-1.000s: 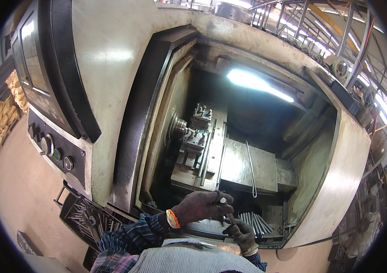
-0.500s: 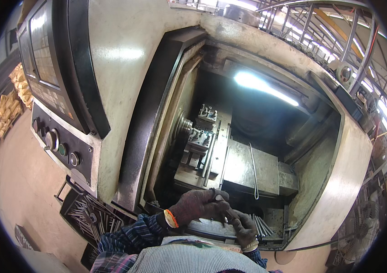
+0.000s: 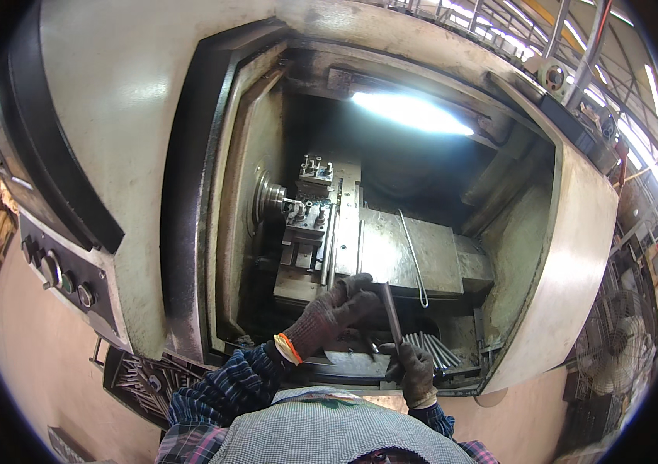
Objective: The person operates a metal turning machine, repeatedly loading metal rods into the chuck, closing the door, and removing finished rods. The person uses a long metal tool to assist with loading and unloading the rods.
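Note:
My right hand (image 3: 414, 370), in a dark work glove, is closed around the lower end of a grey metal rod (image 3: 392, 313). The rod stands nearly upright, leaning a little left at its top. Beside the rod's upper end is my left hand (image 3: 333, 313), in a dark knit glove with an orange band at the wrist. Its fingers stretch toward the rod without closing on it; whether the fingertips touch it I cannot tell. Several metal rods (image 3: 433, 352) lie side by side just beyond my right hand, at the front of the open lathe.
Inside the lathe are a chuck (image 3: 271, 197), a tool block (image 3: 306, 220) and a long hooked rod (image 3: 414, 259) on a metal cover. A bright lamp (image 3: 414, 114) hangs above. Control buttons (image 3: 66, 280) and a bin of metal rods (image 3: 147, 384) are left; a fan (image 3: 618, 329) stands right.
My hands, together around the rod before, have moved apart. The rod now points upward in my right hand, and my left hand's fingers have opened. The view has shifted right.

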Demonstrator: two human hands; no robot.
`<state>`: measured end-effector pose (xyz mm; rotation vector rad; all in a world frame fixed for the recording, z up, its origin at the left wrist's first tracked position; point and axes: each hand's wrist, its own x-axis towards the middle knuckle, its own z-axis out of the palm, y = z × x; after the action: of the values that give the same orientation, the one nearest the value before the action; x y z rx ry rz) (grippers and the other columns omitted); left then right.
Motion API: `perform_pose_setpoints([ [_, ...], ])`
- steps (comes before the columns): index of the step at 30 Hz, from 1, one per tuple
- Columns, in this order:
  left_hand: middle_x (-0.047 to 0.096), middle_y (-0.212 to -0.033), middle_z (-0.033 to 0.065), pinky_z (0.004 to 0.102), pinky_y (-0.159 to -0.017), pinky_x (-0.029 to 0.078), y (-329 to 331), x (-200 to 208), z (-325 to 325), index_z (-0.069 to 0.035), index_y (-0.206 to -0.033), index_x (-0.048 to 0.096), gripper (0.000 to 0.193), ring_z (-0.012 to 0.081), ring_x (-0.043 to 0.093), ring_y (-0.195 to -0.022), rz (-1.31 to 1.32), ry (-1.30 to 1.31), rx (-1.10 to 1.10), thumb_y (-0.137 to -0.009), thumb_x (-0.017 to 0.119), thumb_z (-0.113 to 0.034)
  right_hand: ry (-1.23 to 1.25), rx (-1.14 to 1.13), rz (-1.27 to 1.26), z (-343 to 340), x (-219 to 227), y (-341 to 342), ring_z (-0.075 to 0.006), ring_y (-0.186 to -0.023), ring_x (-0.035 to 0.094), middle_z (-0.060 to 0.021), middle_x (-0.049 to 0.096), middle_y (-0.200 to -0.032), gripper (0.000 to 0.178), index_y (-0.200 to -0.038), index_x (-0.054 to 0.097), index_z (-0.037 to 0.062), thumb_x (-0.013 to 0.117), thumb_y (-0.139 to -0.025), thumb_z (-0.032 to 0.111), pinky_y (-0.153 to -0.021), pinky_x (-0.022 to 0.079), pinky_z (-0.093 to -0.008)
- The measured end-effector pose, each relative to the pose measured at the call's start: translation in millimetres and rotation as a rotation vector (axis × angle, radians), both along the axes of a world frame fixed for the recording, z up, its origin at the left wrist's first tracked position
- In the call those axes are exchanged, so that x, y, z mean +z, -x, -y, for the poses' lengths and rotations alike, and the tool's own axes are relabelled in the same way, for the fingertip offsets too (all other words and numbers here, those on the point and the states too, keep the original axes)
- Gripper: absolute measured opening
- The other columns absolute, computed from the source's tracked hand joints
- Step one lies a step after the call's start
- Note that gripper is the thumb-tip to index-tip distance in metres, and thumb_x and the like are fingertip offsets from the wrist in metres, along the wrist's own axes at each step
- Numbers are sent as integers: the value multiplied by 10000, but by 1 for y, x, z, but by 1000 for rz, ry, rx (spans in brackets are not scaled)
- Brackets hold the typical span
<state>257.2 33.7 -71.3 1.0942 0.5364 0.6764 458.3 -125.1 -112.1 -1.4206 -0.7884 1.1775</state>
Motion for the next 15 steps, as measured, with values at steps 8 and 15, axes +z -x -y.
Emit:
perform_pose_setpoints([
  [8,531,-1471,223,368,-1129,418,-66,13,-44,24,-1454,491,788,288,513,-1376,-335,-513,210,-969,608,-587,28,-109,7,12,-10,-7,-85,-457,506,-5,556,-584,693,-998,744,-60,512,-1018,592,-448,374,-231],
  [15,621,-1318,201,514,-1003,471,-123,32,-151,-111,-1384,543,772,395,607,-1204,-780,-973,400,-952,440,-742,1,-168,61,20,-8,-9,-73,-442,482,5,530,-553,740,-974,741,-60,496,-1008,638,-437,354,-226],
])
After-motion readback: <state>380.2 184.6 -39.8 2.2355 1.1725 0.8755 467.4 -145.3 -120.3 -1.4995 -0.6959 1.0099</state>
